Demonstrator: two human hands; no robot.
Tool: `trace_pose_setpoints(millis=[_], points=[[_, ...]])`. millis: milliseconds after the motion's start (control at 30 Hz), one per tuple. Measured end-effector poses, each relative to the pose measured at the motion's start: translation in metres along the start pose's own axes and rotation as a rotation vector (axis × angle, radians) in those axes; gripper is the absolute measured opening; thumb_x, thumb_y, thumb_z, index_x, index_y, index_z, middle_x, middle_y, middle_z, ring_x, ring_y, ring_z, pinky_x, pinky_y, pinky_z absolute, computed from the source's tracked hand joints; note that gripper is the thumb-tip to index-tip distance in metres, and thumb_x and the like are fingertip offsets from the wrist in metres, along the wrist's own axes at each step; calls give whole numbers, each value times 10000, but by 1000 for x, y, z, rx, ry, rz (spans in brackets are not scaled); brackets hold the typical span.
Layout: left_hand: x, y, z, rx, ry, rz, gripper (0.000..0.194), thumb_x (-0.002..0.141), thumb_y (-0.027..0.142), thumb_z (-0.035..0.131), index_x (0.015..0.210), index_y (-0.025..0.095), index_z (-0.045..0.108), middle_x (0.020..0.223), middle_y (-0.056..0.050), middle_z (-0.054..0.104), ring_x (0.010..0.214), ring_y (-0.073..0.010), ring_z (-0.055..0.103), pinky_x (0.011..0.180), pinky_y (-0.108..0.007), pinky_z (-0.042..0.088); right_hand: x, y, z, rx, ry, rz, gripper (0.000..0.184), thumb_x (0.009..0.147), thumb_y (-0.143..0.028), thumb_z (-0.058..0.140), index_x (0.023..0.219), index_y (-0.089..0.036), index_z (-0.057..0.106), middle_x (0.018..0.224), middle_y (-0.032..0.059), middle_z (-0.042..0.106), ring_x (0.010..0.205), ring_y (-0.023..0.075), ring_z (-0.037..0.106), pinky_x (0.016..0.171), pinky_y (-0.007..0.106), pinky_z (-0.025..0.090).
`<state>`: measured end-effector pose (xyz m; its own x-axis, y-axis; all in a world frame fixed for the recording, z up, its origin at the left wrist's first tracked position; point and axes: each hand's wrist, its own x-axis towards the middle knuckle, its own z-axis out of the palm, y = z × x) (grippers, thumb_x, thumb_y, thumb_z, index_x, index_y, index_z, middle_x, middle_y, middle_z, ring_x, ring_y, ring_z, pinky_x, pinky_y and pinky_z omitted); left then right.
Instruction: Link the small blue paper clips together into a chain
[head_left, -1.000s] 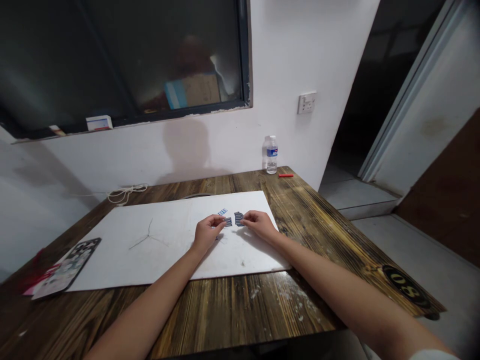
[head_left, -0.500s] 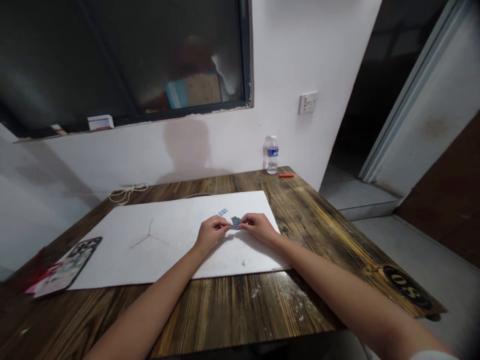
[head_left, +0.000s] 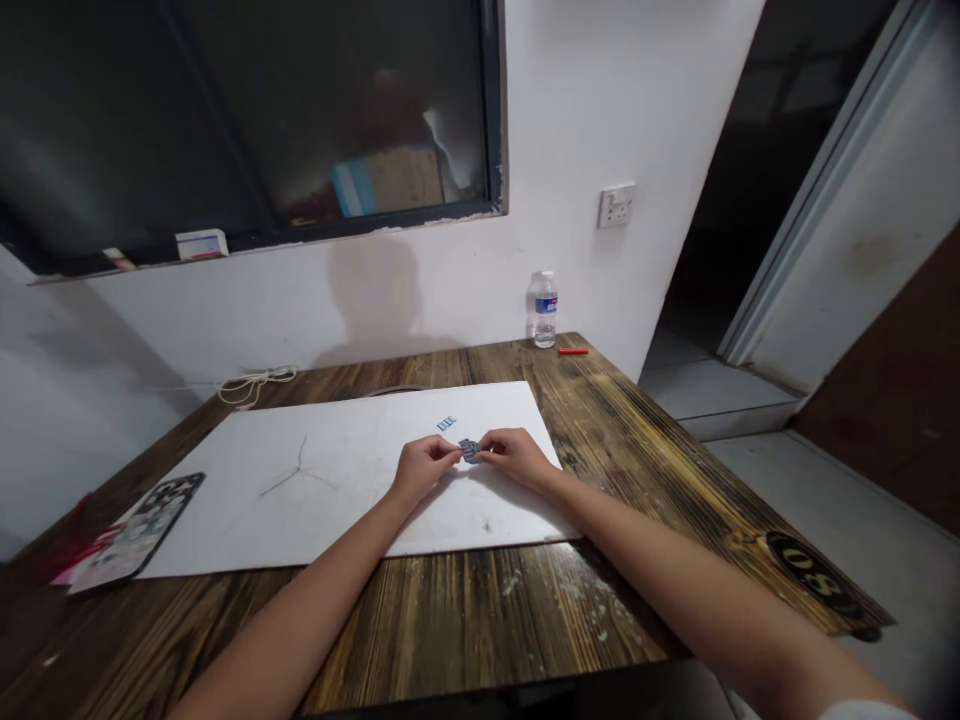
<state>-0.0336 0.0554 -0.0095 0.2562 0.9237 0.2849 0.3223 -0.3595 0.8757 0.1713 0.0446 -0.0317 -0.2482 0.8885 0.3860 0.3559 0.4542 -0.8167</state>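
Between my two hands is a small grey-blue piece with a striped or slotted look (head_left: 469, 451); its kind is too small to make out. My left hand (head_left: 426, 468) pinches it from the left with thumb and fingers. From the right, my right hand (head_left: 517, 456) pinches its other side. Both hands are just above the right part of a white board (head_left: 352, 520). A little beyond them, a small blue-and-white strip with bar-like marks (head_left: 446, 424) lies on the board.
The wooden table (head_left: 480, 630) carries the board. A patterned dark-edged tablet-like object (head_left: 142, 535) overlaps its left end. Three thin lines meet on the board (head_left: 298, 469). At the back are a coiled cable (head_left: 255, 382), a water bottle (head_left: 546, 312) and a red pen-like stick (head_left: 573, 351).
The small grey-blue piece has been turned and tilted between my fingertips, so it shows a different outline. My hands have shifted only slightly.
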Motion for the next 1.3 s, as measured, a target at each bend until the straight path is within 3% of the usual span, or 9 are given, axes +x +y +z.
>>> trace_pose_setpoints(millis=[667, 733, 900, 1000, 1067, 1167, 1300], points=[[-3, 6, 0, 60, -55, 86, 184, 713, 353, 710, 722, 169, 700, 723, -46, 716, 672, -176, 653, 634, -273, 508, 1, 3, 0, 6, 20, 2, 130, 763, -309, 677, 772, -182, 703, 673, -6, 663, 586, 108, 508, 563, 222, 347], [-2, 6, -1, 105, -11, 102, 172, 744, 342, 677, 768, 175, 707, 758, -48, 719, 703, -179, 654, 670, -285, 510, 1, 3, 0, 32, 46, 23, 147, 754, -326, 677, 759, -181, 697, 660, -9, 654, 574, 106, 496, 556, 222, 343], [4, -4, -7, 317, 267, 121, 168, 790, 297, 593, 892, 207, 691, 931, -43, 713, 900, -201, 641, 806, -327, 489, 2, 4, 0, 116, 137, 91, 197, 728, -371, 665, 709, -175, 668, 630, -10, 624, 558, 107, 480, 540, 225, 346], [7, -10, -12, 435, 357, 106, 179, 781, 259, 585, 930, 215, 674, 991, -48, 695, 965, -217, 617, 858, -349, 466, 3, 6, 0, 150, 179, 133, 224, 713, -395, 668, 700, -172, 653, 614, -9, 607, 552, 109, 480, 526, 225, 349], [8, -11, -13, 508, 336, 79, 199, 778, 262, 595, 958, 217, 665, 1019, -58, 686, 992, -230, 603, 881, -361, 452, 3, 7, 1, 162, 197, 143, 236, 708, -407, 671, 693, -173, 647, 601, -10, 595, 554, 112, 482, 519, 224, 348], [5, -7, -10, 597, 214, 30, 289, 771, 333, 630, 1035, 214, 645, 1054, -73, 680, 982, -245, 598, 862, -369, 449, 3, 6, 1, 170, 202, 144, 252, 706, -424, 669, 688, -174, 643, 591, -10, 587, 549, 114, 479, 514, 227, 346], [0, 1, -2, 773, 65, 71, 360, 731, 366, 671, 1062, 226, 647, 1105, -84, 667, 1067, -291, 544, 903, -406, 403, 3, 4, 0, 162, 198, 138, 248, 711, -422, 669, 700, -174, 648, 600, -7, 597, 551, 114, 480, 518, 227, 356]])
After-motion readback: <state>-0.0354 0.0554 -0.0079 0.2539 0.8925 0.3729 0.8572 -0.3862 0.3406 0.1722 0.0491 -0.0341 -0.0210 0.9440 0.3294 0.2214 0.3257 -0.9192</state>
